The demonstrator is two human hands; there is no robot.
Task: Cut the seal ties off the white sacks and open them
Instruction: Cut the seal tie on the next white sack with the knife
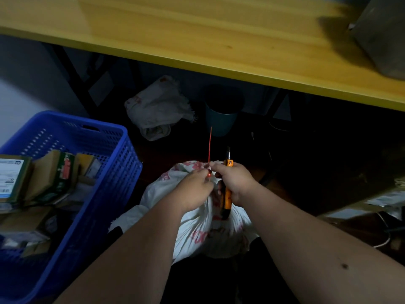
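- Yellow bench point(197, 34) is spanning the top of view; you're working below it, on the floor.
- Blue basket point(72, 194) of boxes is sitting at your left; a second sack point(157, 106), crumpled, is lying further back under the bench.
- White sack point(210, 229) is standing between your forearms, neck gathered upward.
- Left hand point(192, 189) is pinching the neck at the tie's lock; right hand point(235, 183) is gripping the orange cutter point(228, 194), blade pointing away from you.
- Red seal tie point(210, 145) is running near vertical, tail pointing up and away.
- Advice: keep tensioning the tail, cut beside the lock, blade clear of fingers and cloth.
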